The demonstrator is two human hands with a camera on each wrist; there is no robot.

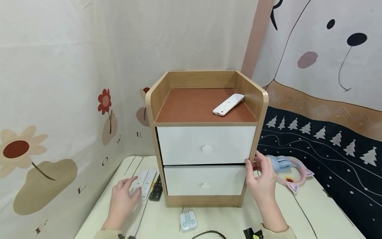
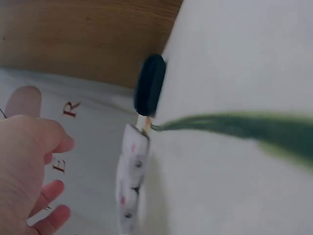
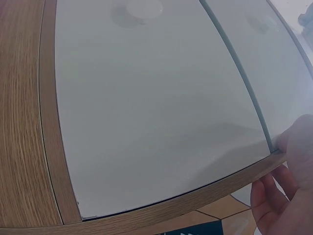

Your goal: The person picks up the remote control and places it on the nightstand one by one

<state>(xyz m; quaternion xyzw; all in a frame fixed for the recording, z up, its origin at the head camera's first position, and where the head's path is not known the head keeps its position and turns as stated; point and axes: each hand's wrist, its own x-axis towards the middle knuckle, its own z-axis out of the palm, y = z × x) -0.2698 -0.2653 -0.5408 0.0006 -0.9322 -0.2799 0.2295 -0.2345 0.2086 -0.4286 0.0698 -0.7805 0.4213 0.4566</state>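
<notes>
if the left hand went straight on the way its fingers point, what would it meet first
Most likely the leftmost long white plastic remote, lying on the cream tabletop. The left hand points towards it, though its height is unclear, so it might pass above.

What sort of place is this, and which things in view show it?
Probably a child's corner at home, or a tabletop staged like one: flower-printed wall covering, a cartoon-face print, and a small drawer cabinet standing on a pale table.
</notes>
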